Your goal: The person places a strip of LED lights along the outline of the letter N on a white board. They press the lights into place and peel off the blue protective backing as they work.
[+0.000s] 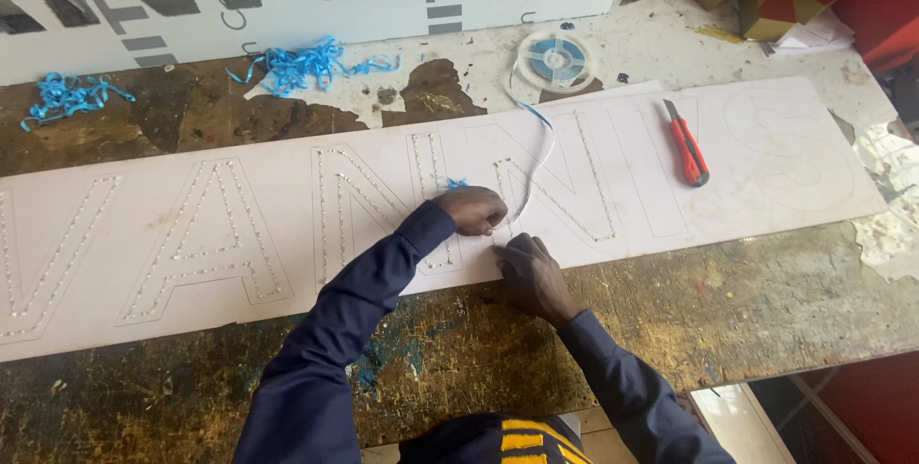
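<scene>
Your left hand [474, 208] pinches the thin strip [536, 162], fingers together, on the long white sign board [239, 167]. The strip runs up and away toward the reel [555, 59]. Your right hand [529, 272] presses the board's near edge, fingers together.

Even, soft daylight fills the scene, bright enough to show detail everywhere, and shadows are faint and short beneath the hands and sleeves. The pale sign board [670, 186] reads slightly washed out toward the right, where the worn workbench [766, 311] also catches a mild sheen. Focus is fairly sharp at centre, with slight softness and wide-angle bending of straight edges toward the corners.
</scene>
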